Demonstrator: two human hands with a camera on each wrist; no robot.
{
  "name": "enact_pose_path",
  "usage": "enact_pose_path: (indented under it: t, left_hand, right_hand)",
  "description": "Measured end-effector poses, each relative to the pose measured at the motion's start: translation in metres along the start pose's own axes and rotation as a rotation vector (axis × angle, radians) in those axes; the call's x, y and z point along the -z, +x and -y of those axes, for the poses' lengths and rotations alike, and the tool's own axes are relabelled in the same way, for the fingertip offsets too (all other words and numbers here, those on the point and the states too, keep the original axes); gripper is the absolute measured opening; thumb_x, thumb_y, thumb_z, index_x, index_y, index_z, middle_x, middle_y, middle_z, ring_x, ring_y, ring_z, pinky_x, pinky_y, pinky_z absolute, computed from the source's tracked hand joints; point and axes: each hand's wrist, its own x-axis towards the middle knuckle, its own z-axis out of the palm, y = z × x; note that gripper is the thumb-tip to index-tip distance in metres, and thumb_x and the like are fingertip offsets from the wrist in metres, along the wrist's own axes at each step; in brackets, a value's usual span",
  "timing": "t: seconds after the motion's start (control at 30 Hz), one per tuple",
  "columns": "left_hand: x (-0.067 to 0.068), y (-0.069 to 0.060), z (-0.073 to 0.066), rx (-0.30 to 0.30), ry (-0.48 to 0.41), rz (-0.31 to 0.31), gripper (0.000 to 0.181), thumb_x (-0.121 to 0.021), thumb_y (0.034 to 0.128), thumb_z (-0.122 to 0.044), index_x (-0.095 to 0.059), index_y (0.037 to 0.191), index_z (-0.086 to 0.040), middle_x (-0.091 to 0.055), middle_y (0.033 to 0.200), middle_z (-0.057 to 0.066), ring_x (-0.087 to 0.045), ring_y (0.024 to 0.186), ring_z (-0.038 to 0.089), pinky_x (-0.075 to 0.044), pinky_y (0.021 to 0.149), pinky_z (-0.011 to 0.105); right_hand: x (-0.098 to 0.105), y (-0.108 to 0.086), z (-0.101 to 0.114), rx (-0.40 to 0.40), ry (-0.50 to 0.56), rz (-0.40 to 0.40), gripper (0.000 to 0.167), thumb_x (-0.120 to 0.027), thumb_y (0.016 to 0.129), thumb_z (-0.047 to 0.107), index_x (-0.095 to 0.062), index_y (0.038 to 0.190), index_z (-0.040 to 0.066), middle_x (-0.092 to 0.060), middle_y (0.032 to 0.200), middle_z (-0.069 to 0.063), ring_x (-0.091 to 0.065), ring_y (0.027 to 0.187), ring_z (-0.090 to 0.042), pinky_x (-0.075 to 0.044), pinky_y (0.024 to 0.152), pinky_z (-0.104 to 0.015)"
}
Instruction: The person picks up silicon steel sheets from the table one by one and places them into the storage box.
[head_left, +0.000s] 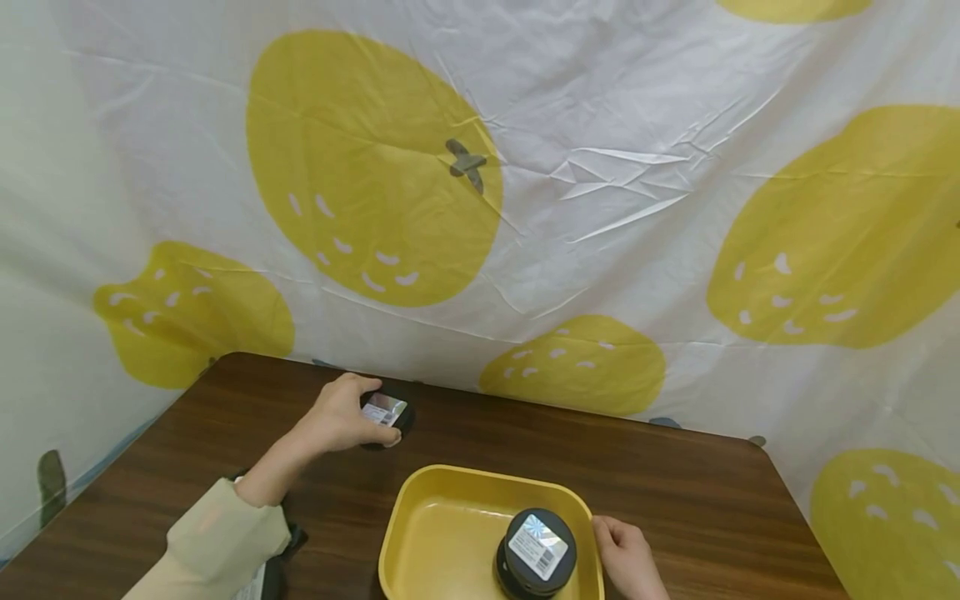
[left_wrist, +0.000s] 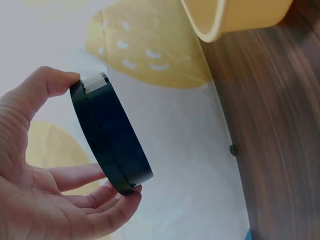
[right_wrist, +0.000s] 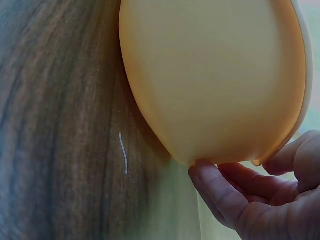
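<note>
A round black container with a label on top (head_left: 386, 409) is pinched by its edges in my left hand (head_left: 347, 417), over the back left of the table. The left wrist view shows the thumb and fingertips of the left hand (left_wrist: 65, 175) on opposite sides of the container (left_wrist: 112, 135). My right hand (head_left: 630, 557) grips the right rim of a yellow tray (head_left: 435, 472); in the right wrist view, the fingers of that hand (right_wrist: 260, 190) touch the tray's end (right_wrist: 215, 90). Inside the tray, at its right side, a labelled black round container (head_left: 537, 550) sits on another dark one.
Dark objects, one with a white label (head_left: 255, 586), lie partly hidden under my left sleeve on the brown table (head_left: 697, 500). Behind the table hangs a white cloth with yellow fruit prints (head_left: 600, 267).
</note>
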Motion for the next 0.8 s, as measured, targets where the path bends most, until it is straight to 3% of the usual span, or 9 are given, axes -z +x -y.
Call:
enact_pose_path:
  t: [0.4, 0.6, 0.8]
  left_hand:
    - [0.0, -0.007, -0.02, -0.04, -0.022, 0.016, 0.076, -0.079, 0.0602, -0.025, -0.054, 0.122, 0.012, -0.056, 0.117, 0.026, -0.052, 0.098, 0.033, -0.046, 0.081, 0.042]
    - [-0.005, -0.01, -0.023, -0.075, -0.033, 0.025, 0.075, -0.08, 0.0591, -0.025, -0.056, 0.119, 0.013, -0.058, 0.113, 0.024, -0.053, 0.092, 0.029, -0.047, 0.075, 0.036]
    - [-0.01, -0.012, -0.028, -0.114, -0.041, 0.002, 0.071, -0.08, 0.058, -0.025, -0.059, 0.115, 0.012, -0.06, 0.11, 0.022, -0.054, 0.09, 0.027, -0.048, 0.076, 0.037]
  right_hand:
    - [-0.001, 0.0, 0.0, -0.002, 0.026, -0.005, 0.027, -0.048, 0.096, 0.01, -0.064, 0.077, -0.001, -0.054, 0.063, -0.004, -0.048, 0.06, -0.01, -0.042, 0.06, -0.023]
    - [-0.002, 0.0, 0.0, 0.015, 0.02, -0.01, 0.026, -0.048, 0.095, 0.009, -0.063, 0.075, 0.0, -0.054, 0.063, -0.003, -0.047, 0.06, -0.009, -0.041, 0.059, -0.024]
    - [-0.002, 0.0, 0.001, 0.025, 0.024, -0.012, 0.028, -0.049, 0.095, 0.009, -0.062, 0.072, 0.0, -0.051, 0.061, -0.002, -0.046, 0.058, -0.009, -0.041, 0.058, -0.023]
